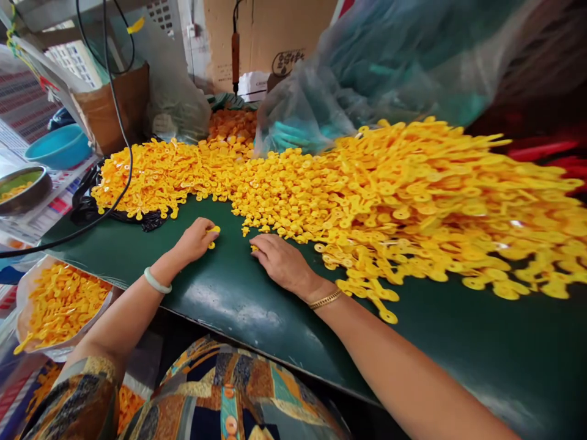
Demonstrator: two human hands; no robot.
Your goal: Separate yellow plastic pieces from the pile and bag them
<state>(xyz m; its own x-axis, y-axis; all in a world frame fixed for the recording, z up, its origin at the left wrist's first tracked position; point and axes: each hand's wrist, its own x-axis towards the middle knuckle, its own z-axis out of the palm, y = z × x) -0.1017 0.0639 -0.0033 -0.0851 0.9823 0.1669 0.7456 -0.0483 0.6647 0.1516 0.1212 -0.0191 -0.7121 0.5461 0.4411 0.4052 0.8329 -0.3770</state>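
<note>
My left hand (196, 239) is closed over the green tabletop (220, 287), pinching a yellow plastic piece (213, 231) with a rounded end that sticks out past the fingers. To its right my right hand (282, 260) is closed too, thumb and fingertips together on a small yellow bit (254, 247), mostly hidden. Just beyond both hands lies a heap of small yellow parts (284, 189). A larger pile of long yellow pieces with ringed ends (426, 201) spreads beside my right forearm. Another yellow pile (142, 177) rests on black plastic at the left.
A black cable (121, 122) loops across the table's left side. Below the left edge stands a lined container (27, 305) of yellow pieces. A blue basin (59, 146) and a metal bowl (27, 198) are farther left. A clear plastic bag (376, 73) and a hanging orange-handled tool (235, 58) are behind.
</note>
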